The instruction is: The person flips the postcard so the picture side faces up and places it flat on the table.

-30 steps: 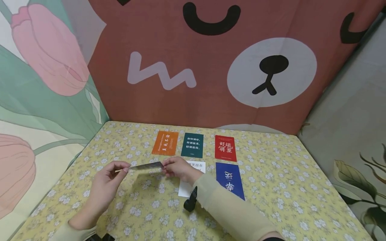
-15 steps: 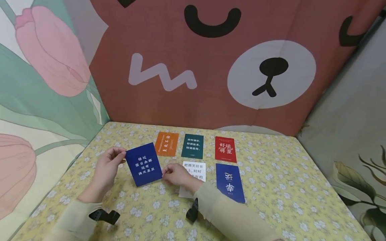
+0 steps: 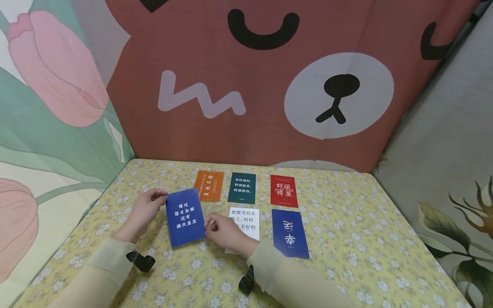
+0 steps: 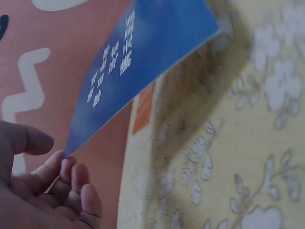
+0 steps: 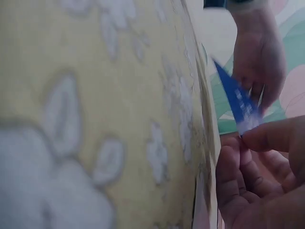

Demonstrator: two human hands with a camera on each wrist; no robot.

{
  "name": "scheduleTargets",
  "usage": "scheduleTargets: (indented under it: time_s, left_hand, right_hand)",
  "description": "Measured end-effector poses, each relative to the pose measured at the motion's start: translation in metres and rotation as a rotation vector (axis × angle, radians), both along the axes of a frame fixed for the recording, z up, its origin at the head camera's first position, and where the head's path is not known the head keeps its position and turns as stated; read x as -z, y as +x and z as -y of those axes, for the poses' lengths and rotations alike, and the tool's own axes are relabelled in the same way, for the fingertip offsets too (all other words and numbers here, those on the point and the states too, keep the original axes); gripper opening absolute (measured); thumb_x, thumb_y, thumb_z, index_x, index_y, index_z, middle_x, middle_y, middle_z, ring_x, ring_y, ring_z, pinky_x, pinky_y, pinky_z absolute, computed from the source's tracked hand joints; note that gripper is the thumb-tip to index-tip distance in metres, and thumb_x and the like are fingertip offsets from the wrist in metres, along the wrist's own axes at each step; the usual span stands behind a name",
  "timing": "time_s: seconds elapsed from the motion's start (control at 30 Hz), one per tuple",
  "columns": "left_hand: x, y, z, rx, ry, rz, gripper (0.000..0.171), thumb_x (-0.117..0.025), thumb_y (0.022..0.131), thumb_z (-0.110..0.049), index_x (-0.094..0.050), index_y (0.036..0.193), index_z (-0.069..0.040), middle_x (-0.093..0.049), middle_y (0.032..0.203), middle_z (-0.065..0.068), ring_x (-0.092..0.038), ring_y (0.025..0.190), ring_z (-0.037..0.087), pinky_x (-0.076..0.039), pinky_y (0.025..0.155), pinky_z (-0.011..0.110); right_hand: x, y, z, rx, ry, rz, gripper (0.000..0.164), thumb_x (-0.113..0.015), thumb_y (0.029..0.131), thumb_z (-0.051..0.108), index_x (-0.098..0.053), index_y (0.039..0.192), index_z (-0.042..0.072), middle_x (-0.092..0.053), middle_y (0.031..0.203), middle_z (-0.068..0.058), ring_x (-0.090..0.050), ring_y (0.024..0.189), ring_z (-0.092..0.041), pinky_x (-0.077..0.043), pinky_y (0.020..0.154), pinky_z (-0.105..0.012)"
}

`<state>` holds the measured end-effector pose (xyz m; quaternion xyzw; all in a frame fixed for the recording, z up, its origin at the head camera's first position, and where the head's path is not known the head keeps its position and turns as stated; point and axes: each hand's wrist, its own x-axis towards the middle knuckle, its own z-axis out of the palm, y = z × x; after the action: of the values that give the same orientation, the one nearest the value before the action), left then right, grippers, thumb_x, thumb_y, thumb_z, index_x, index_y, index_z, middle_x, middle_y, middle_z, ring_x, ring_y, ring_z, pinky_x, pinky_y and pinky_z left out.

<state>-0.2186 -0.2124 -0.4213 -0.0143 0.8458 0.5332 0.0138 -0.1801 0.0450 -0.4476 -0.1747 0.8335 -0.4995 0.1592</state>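
Observation:
A blue card [image 3: 186, 219] with white writing is held up tilted over the table, its printed side facing me. At its upper left corner, my left hand [image 3: 143, 213] grips it with the fingertips. My right hand [image 3: 228, 233] pinches the lower right edge between thumb and curled fingers. In the left wrist view the card [image 4: 143, 52] bends slightly, its corner at the fingertips and the thumb [image 4: 39, 141] a little apart from it. The right wrist view shows the card [image 5: 233, 95] nearly edge-on, with the thumb and index finger on its corner.
Several cards lie flat on the flowered tablecloth [image 3: 343, 239]: orange [image 3: 212, 192], green [image 3: 242, 194], red [image 3: 284, 197], white [image 3: 249, 220] and another blue one [image 3: 290, 244]. My right hand partly covers the white card. A printed bear curtain [image 3: 215, 141] hangs behind.
The card was seen nearly edge-on between both hands; it then tipped up to show its printed face. Since then it has turned slightly more upright, still between the hands.

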Motion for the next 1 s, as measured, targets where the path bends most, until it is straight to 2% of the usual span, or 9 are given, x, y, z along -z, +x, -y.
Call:
scheduleTargets:
  time_s: [0.17,0.33,0.47,0.53,0.73,0.83,1.0]
  left_hand:
    - [0.006,-0.012,-0.003,0.113,-0.075,0.082,0.042,-0.044,0.110,-0.016,-0.049,0.139,0.014,-0.053,0.133,0.032,-0.054,0.120,0.044,-0.049,0.094,0.053]
    - [0.009,-0.018,-0.012,0.167,-0.152,0.113,0.042,-0.045,0.109,-0.015,-0.050,0.137,0.015,-0.056,0.131,0.033,-0.055,0.119,0.043,-0.049,0.095,0.054]
    - [0.011,-0.021,-0.019,0.196,-0.223,0.111,0.041,-0.045,0.109,-0.016,-0.052,0.135,0.015,-0.058,0.128,0.031,-0.057,0.113,0.039,-0.050,0.090,0.051]
    - [0.012,-0.022,-0.020,0.212,-0.251,0.105,0.039,-0.046,0.108,-0.015,-0.054,0.132,0.015,-0.060,0.124,0.029,-0.058,0.105,0.035,-0.051,0.084,0.046]
    - [0.014,-0.026,-0.026,0.257,-0.316,0.086,0.032,-0.050,0.105,-0.015,-0.061,0.119,0.012,-0.063,0.097,0.016,-0.053,0.075,0.024,-0.045,0.060,0.036]
    - [0.016,-0.028,-0.029,0.279,-0.352,0.079,0.029,-0.053,0.104,-0.015,-0.065,0.114,0.009,-0.063,0.091,0.013,-0.054,0.073,0.022,-0.045,0.060,0.035]
    - [0.019,-0.030,-0.030,0.310,-0.473,0.075,0.027,-0.057,0.103,-0.019,-0.068,0.110,0.004,-0.060,0.097,0.013,-0.054,0.081,0.025,-0.045,0.067,0.040]
  right_hand:
    - [0.001,0.004,-0.001,-0.056,0.059,-0.035,0.011,-0.062,0.097,0.002,-0.069,0.097,0.010,-0.061,0.072,0.005,-0.046,0.056,-0.008,-0.039,0.057,-0.023]
    - [-0.002,0.006,-0.002,-0.083,0.091,0.012,0.013,-0.073,0.089,-0.001,-0.071,0.097,0.009,-0.064,0.075,0.006,-0.056,0.064,-0.007,-0.046,0.063,-0.023]
    - [-0.004,0.005,-0.005,-0.118,0.133,0.027,0.017,-0.077,0.086,-0.001,-0.070,0.097,0.010,-0.065,0.075,0.005,-0.058,0.067,-0.007,-0.048,0.067,-0.023]
    - [-0.004,0.004,-0.006,-0.136,0.153,0.016,0.016,-0.078,0.086,0.000,-0.070,0.097,0.010,-0.064,0.074,0.006,-0.057,0.067,-0.007,-0.048,0.068,-0.023]
    - [-0.007,0.004,-0.007,-0.177,0.187,0.007,0.017,-0.079,0.087,0.004,-0.071,0.100,0.011,-0.065,0.073,0.008,-0.058,0.065,-0.005,-0.047,0.068,-0.022]
    - [-0.009,0.005,-0.007,-0.191,0.204,0.020,0.020,-0.079,0.088,0.005,-0.071,0.105,0.010,-0.065,0.072,0.007,-0.058,0.064,-0.006,-0.047,0.065,-0.022]
    - [-0.012,0.006,-0.008,-0.210,0.236,0.027,0.021,-0.078,0.088,0.004,-0.072,0.108,0.008,-0.065,0.070,0.006,-0.058,0.062,-0.006,-0.046,0.064,-0.021]
